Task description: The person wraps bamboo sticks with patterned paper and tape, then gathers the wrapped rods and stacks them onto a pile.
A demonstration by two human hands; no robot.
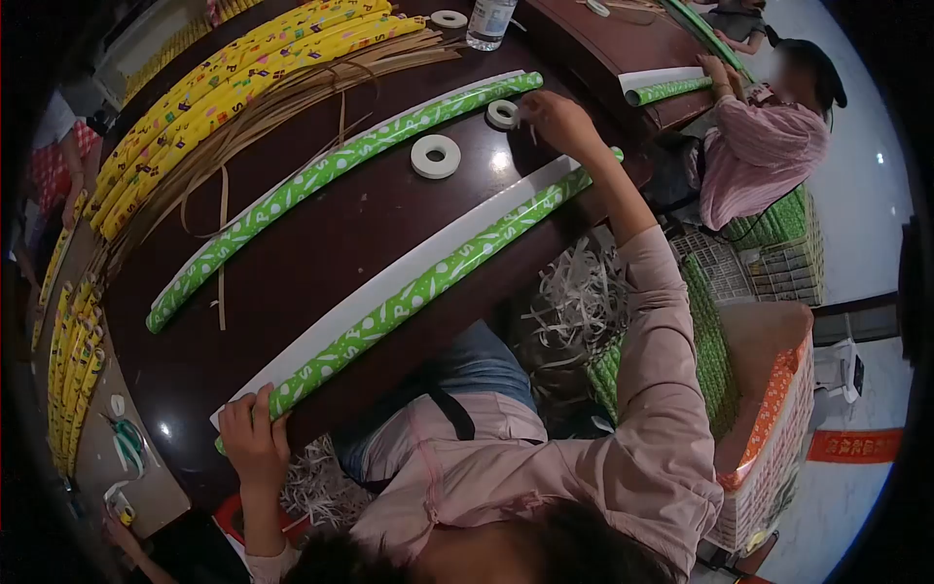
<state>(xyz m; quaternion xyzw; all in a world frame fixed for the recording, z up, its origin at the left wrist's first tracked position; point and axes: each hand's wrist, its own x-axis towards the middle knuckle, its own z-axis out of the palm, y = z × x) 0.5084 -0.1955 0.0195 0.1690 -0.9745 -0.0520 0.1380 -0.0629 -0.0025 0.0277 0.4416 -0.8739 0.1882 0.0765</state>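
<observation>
A partly rolled sheet of green patterned wrapping paper [389,310] lies slantwise along the table's near edge, its white underside showing along the far side. My left hand [255,433] is closed on its left end, fingers on top. My right hand [559,122] is raised past the paper's other end, fingers pinched beside a small roll of white tape [503,115]. A thin pale strip seems to hang from those fingertips; whether it joins the roll, I cannot tell. A larger tape roll [435,157] lies flat nearby. Farther back rests a finished-looking green paper roll [331,175].
Yellow patterned rolls [233,102] and brown strips [292,92] fill the table's far left. A clear bottle [490,23] stands at the back. White paper shreds [581,292] and a lined basket [769,428] are at my right. A co-worker [773,146] handles another green roll.
</observation>
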